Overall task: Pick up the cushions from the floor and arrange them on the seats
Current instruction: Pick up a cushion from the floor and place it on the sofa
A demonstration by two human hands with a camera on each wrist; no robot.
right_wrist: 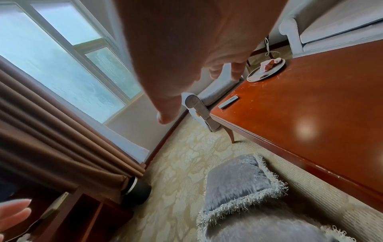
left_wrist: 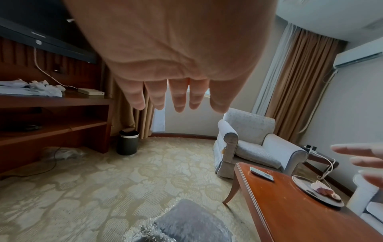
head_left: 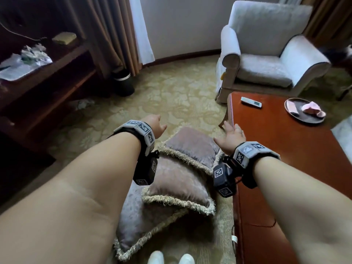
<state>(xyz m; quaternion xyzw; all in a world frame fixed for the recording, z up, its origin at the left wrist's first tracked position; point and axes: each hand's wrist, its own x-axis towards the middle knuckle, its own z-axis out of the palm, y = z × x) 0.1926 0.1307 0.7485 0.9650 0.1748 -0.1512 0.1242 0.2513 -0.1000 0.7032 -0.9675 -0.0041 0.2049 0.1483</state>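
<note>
Three mauve velvet cushions with pale fringe lie overlapping on the carpet beside the coffee table: the far cushion, a middle one on top, and a near one by my feet. My left hand hovers above the far cushion's left side, fingers straight, holding nothing. My right hand hovers above its right side, fingers spread, empty. A pale grey armchair stands at the back with a bare seat.
A red-brown coffee table runs along the right, bearing a remote and a plate. A dark wooden shelf unit fills the left. A black bin stands by the curtains. A second pale seat lies beyond the table.
</note>
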